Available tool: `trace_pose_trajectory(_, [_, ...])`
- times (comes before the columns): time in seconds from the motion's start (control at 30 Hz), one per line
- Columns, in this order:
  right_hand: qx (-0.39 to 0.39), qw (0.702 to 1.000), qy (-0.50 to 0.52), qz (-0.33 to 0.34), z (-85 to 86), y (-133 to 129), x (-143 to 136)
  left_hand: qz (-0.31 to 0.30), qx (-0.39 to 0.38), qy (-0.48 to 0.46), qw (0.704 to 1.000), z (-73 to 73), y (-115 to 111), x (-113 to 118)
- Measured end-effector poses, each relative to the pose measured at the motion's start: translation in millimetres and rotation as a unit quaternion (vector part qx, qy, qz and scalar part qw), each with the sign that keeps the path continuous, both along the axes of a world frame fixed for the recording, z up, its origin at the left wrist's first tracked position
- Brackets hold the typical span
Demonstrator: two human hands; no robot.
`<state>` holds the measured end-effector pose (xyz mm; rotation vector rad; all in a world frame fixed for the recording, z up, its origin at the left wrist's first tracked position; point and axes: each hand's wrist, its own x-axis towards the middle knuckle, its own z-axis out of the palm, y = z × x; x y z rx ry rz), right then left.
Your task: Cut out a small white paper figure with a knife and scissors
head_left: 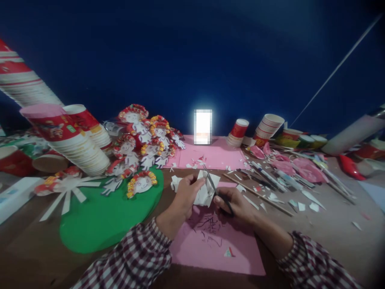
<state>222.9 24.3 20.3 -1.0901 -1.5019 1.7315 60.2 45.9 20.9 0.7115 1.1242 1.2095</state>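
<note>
My left hand (pixel 187 192) is closed on a piece of white paper (pixel 204 193), its thumb on top near the middle of the view. In my right hand (pixel 233 202) is a pair of scissors (pixel 213 184), its blades pointing up and away over the paper's right part. Below both hands lies a pink sheet (pixel 219 251) with dark scribbled lines and a small printed scrap (pixel 229 252) on it.
A green sheet (pixel 111 216) lies at left beneath paper figures (pixel 144 184). Stacked paper cups (pixel 75 144) lean behind it. Another pink sheet (pixel 210 156), cups (pixel 267 128), pens, a wooden stick (pixel 261 195) and paper scraps spread behind and right.
</note>
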Motion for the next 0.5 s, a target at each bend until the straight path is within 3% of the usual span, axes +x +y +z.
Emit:
trace_pose_trajectory(0.27, [0.011, 1.0, -0.008, 0.002, 2.9, -1.1, -0.6, -0.002, 0.005, 0.018, 1.0, -0.2, -1.0, 0.7])
trace_pose_trajectory(0.5, [0.018, 1.0, -0.016, 0.005, 2.9, -0.4, -0.4, -0.016, -0.021, -0.021, 0.999, 3.3, -1.7, 0.0])
